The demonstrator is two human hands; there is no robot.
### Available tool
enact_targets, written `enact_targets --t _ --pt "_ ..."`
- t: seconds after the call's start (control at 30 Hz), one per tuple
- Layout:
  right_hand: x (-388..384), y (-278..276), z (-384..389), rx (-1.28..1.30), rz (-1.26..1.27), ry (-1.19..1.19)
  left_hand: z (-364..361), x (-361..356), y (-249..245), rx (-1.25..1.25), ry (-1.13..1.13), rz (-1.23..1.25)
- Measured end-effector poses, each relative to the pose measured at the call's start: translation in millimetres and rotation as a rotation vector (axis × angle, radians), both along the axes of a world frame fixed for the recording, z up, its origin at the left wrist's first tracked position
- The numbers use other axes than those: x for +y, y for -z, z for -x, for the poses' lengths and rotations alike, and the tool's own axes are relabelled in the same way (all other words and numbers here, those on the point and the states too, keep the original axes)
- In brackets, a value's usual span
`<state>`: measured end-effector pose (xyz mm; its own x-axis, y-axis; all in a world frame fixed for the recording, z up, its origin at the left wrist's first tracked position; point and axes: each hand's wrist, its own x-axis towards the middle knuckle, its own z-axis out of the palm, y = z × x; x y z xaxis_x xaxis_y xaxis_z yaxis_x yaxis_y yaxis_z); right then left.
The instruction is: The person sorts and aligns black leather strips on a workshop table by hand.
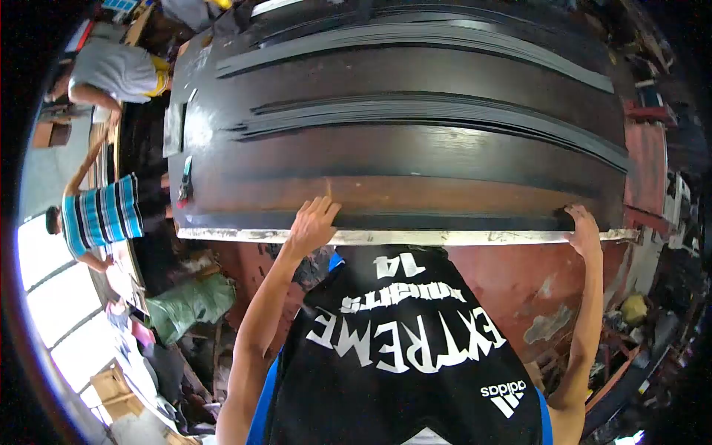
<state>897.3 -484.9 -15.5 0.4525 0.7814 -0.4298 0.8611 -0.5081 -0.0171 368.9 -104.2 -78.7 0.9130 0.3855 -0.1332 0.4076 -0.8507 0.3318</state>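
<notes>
A long dark strip lies along the front edge of the large dark tabletop. My left hand rests on it left of the middle, fingers stretched flat over the strip and the brown surface behind. Near the right end, my right hand bends its fingers over the same strip, with the thumb at the pale front edge of the table. Part of that grip is hidden by the hand itself. Behind my hands lie two long bundles of thin dark strips, the nearer bundle and the farther bundle.
A cutter knife and a flat grey piece lie at the tabletop's left end. Two people work at the left, one in a striped shirt, one in a grey shirt. A green sack stands below them. Clutter fills the right.
</notes>
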Motion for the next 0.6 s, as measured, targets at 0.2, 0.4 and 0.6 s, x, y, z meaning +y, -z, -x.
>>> enact_targets --t 0.2,0.4,0.6 --pt "116.3 -8.0 80.9 0.135 -0.280 0.155 4.0 7.4 -15.4 -0.145 0.052 0.098" --pt "189.7 24.5 105.4 -0.054 -0.474 -0.029 52.5 84.1 6.7 -0.389 -0.269 0.086" --pt "283.5 29.0 136.4 0.017 -0.565 -0.094 109.9 185.4 11.5 -0.526 -0.701 -0.054"
